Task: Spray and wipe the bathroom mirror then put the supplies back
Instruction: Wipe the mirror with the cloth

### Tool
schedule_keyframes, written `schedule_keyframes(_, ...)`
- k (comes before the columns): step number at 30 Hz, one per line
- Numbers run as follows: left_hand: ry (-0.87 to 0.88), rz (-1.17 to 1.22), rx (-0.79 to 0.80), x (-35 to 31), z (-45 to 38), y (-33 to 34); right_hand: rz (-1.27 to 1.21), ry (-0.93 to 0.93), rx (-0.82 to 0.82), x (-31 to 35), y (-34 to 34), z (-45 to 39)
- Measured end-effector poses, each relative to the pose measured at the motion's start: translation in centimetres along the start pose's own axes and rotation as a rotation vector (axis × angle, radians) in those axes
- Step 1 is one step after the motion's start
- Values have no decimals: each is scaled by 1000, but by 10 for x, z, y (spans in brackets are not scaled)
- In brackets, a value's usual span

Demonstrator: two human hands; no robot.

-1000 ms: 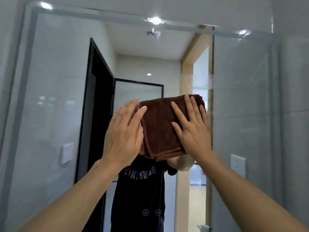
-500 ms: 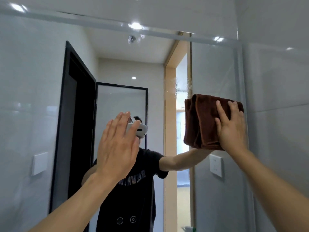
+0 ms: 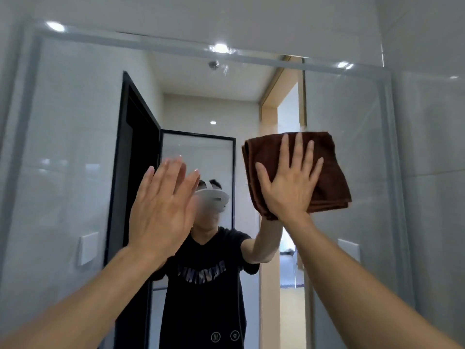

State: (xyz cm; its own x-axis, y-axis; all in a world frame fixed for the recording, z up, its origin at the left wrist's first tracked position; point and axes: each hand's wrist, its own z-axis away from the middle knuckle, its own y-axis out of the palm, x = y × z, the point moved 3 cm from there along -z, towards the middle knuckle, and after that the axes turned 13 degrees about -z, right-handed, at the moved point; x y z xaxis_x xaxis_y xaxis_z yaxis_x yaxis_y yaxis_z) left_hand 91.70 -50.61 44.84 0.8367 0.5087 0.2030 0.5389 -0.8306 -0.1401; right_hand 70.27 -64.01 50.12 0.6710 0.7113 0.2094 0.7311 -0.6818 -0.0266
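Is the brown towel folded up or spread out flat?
Folded: the brown towel shows stacked layers along its left and bottom edges under the right hand.

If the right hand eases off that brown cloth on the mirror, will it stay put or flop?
Likely flops: the brown cloth is soft, folded layers, kept up only by the flat right hand pressing it to the mirror. It probably slides easily on glass.

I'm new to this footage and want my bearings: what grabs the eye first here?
The folded brown towel, right of centre, pressed flat against the mirror by the right hand with spread fingers. Next, the left hand, open and raised at centre-left, holding nothing. Behind them, the mirror shows the person's reflection in a black T-shirt and a dark door frame on the left.
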Motion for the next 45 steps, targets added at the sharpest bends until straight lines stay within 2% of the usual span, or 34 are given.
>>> schedule_keyframes(4, -50, -23, -41, 8, -46, -9, -32, -152, 56, 51, 15, -1)
schedule_keyframes(8, -38, 0, -104, -12, -82, -32, -59, -213, 41, 40, 14, -2)
schedule_keyframes(11, -16, 60, -142, -48, -103, -40, -82, -212, 3, 7, 3, -12)
schedule_keyframes(18, 93, 124, -197, -139, -121, -42, -72, 74, -99, -136, -38, -42)
schedule_keyframes(21, 132, 91, -206, -150, -117, -39, -46, 133, -106, -189, -56, -48)
schedule_keyframes(25, 135, 34, -212, -123, -108, -29, -4, 131, -94, -195, -57, -49)
schedule_keyframes(28, 125, 11, -199, -85, -104, -16, -2, 158, -88, -172, -54, -54)
schedule_keyframes(30, 58, 19, -174, -59, -105, -10, -2, 113, -68, -139, -45, -62)
schedule_keyframes(34, 45, -146, -77, -7, -103, -14, -14, -126, -17, -33, -15, -79)
schedule_keyframes(40, -104, -135, -120, 68, -85, -42, -67, -435, 68, 122, 33, -75)
schedule_keyframes(45, -134, -130, -121, 96, -90, -43, -97, -469, 82, 160, 45, -78)
